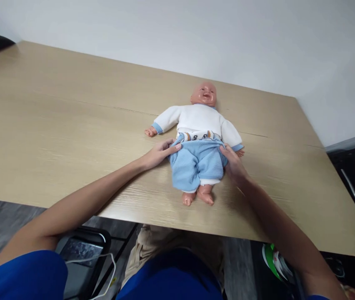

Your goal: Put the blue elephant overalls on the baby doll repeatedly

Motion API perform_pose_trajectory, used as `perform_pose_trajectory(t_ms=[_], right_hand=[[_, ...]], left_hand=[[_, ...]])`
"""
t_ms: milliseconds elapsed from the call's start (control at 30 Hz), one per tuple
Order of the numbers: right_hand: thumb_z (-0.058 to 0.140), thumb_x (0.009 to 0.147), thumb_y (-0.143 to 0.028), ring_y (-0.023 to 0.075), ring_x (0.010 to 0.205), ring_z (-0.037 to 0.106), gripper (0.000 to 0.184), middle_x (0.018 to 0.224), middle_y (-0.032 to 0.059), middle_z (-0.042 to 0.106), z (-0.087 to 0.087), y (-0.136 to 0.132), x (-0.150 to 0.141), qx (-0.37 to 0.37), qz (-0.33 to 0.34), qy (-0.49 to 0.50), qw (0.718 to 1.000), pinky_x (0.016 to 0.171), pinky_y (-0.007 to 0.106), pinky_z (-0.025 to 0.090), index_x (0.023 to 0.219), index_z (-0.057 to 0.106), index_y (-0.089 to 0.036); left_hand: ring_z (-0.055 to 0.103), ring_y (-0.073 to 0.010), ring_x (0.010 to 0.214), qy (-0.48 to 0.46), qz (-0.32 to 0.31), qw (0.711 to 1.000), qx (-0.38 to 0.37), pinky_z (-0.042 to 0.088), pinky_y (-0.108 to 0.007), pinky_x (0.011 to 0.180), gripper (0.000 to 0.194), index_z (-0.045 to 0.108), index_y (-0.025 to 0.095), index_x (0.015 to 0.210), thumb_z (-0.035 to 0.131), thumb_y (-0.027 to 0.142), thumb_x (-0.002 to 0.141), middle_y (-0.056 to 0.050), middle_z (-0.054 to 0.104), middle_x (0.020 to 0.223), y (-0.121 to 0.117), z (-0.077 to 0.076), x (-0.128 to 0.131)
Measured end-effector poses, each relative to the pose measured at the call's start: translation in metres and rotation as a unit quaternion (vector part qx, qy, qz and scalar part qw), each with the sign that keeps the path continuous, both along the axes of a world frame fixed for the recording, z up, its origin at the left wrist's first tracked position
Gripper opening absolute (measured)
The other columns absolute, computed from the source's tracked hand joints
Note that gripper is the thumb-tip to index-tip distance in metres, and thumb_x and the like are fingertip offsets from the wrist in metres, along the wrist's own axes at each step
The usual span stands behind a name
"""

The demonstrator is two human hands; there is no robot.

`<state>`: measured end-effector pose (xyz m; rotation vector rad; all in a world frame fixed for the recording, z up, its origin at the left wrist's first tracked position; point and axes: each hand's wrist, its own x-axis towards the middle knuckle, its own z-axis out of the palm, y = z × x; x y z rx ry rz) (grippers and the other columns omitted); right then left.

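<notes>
A baby doll (205, 95) lies on its back on the wooden table, its feet toward me. It wears a white top (198, 116) with blue cuffs and light blue trousers (185, 166). A strip of patterned white cloth (196, 136) shows between the top and the waistband. My left hand (161, 153) grips the waistband at the left side, thumb on top of the cloth. At the right side my right hand (233, 161) is closed on the same waistband; part of its fingers is hidden by the cloth.
The table (71, 116) reaches to a white wall behind. Below its front edge, a dark chair (80, 275) holds a flat dark device (82, 251) beside a white cable (113, 266). Green and white round items (273, 262) sit under the table at the right.
</notes>
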<state>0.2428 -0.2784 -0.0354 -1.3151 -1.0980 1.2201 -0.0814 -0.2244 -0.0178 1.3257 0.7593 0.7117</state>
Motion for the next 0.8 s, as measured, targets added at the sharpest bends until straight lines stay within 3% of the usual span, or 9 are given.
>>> perform_pose_trajectory(t_ms=[133, 200, 300, 433, 500, 567, 667, 733, 800], right_hand=[[0.089, 0.089, -0.08, 0.0287, 0.114, 0.083, 0.059, 0.116, 0.0032, 0.086, 0.003, -0.003, 0.008, -0.039, 0.074, 0.006, 0.996, 0.105, 0.044, 0.07, 0.118, 0.077, -0.029], [0.09, 0.09, -0.08, 0.026, 0.102, 0.079, 0.057, 0.105, 0.0012, 0.082, 0.007, -0.003, 0.014, -0.023, 0.108, -0.023, 0.994, 0.097, 0.04, 0.068, 0.109, 0.077, -0.028], [0.087, 0.096, -0.077, 0.0219, 0.089, 0.066, 0.052, 0.093, -0.001, 0.071, 0.017, -0.005, 0.018, 0.057, 0.109, -0.093, 0.988, 0.084, 0.035, 0.058, 0.1, 0.074, -0.026], [0.087, 0.101, -0.068, 0.0198, 0.081, 0.054, 0.044, 0.086, -0.002, 0.06, 0.032, -0.003, 0.009, 0.166, 0.077, -0.156, 0.971, 0.074, 0.034, 0.046, 0.096, 0.07, -0.027], [0.087, 0.102, -0.067, 0.0195, 0.08, 0.052, 0.044, 0.086, -0.0019, 0.058, 0.038, 0.008, 0.002, 0.194, 0.062, -0.152, 0.967, 0.073, 0.034, 0.044, 0.097, 0.068, -0.027], [0.088, 0.1, -0.073, 0.0196, 0.079, 0.053, 0.05, 0.086, -0.0019, 0.059, 0.04, 0.025, -0.003, 0.192, 0.047, -0.116, 0.973, 0.072, 0.034, 0.044, 0.096, 0.065, -0.029], [0.09, 0.091, -0.09, 0.0193, 0.071, 0.049, 0.066, 0.076, -0.0049, 0.053, 0.034, 0.049, -0.002, 0.156, 0.035, -0.069, 0.985, 0.067, 0.034, 0.043, 0.097, 0.06, -0.031], [0.086, 0.086, -0.099, 0.0193, 0.068, 0.045, 0.073, 0.074, -0.0057, 0.05, 0.027, 0.054, 0.002, 0.136, 0.035, -0.081, 0.987, 0.066, 0.035, 0.043, 0.095, 0.06, -0.031], [0.08, 0.089, -0.102, 0.0209, 0.074, 0.05, 0.074, 0.079, -0.0025, 0.056, 0.023, 0.049, 0.006, 0.133, 0.043, -0.125, 0.982, 0.072, 0.037, 0.049, 0.091, 0.063, -0.03]], left_hand=[[0.072, -0.0222, 0.098, -0.04, 0.015, 0.998, -0.045, 0.058, -0.034, 0.091, 0.066, 0.079, 0.018, 0.112, 0.093, 0.08, 0.093, -0.008, 0.081, 0.107, 0.004, -0.004, -0.004], [0.067, -0.019, 0.089, -0.034, 0.038, 0.998, -0.024, 0.054, -0.032, 0.083, 0.065, 0.078, 0.018, 0.105, 0.093, 0.08, 0.093, -0.005, 0.077, 0.098, 0.005, -0.004, -0.006], [0.058, -0.0162, 0.084, -0.002, 0.077, 0.994, 0.08, 0.048, -0.03, 0.078, 0.06, 0.073, 0.02, 0.101, 0.092, 0.076, 0.097, 0.0, 0.067, 0.092, 0.008, -0.001, -0.007], [0.063, -0.0236, 0.107, 0.019, 0.157, 0.95, 0.268, 0.053, -0.038, 0.1, 0.064, 0.069, 0.023, 0.105, 0.078, 0.086, 0.105, -0.007, 0.07, 0.112, 0.025, 0.002, 0.002], [0.063, -0.026, 0.109, 0.018, 0.176, 0.937, 0.303, 0.054, -0.042, 0.102, 0.069, 0.067, 0.024, 0.106, 0.073, 0.093, 0.104, -0.009, 0.07, 0.115, 0.039, 0.001, 0.011], [0.06, -0.0235, 0.094, 0.013, 0.172, 0.944, 0.282, 0.052, -0.04, 0.089, 0.07, 0.064, 0.026, 0.104, 0.071, 0.095, 0.104, -0.005, 0.065, 0.101, 0.054, -0.002, 0.019], [0.046, -0.0184, 0.077, 0.002, 0.158, 0.963, 0.218, 0.039, -0.035, 0.071, 0.07, 0.062, 0.026, 0.103, 0.075, 0.095, 0.102, 0.001, 0.052, 0.086, 0.069, -0.006, 0.026], [0.045, -0.0176, 0.077, -0.009, 0.147, 0.972, 0.185, 0.035, -0.034, 0.07, 0.073, 0.064, 0.024, 0.103, 0.079, 0.096, 0.097, 0.001, 0.052, 0.086, 0.072, -0.007, 0.026], [0.047, -0.018, 0.081, -0.01, 0.128, 0.977, 0.172, 0.036, -0.034, 0.073, 0.075, 0.065, 0.023, 0.1, 0.084, 0.095, 0.094, 0.0, 0.054, 0.09, 0.07, -0.006, 0.023]])
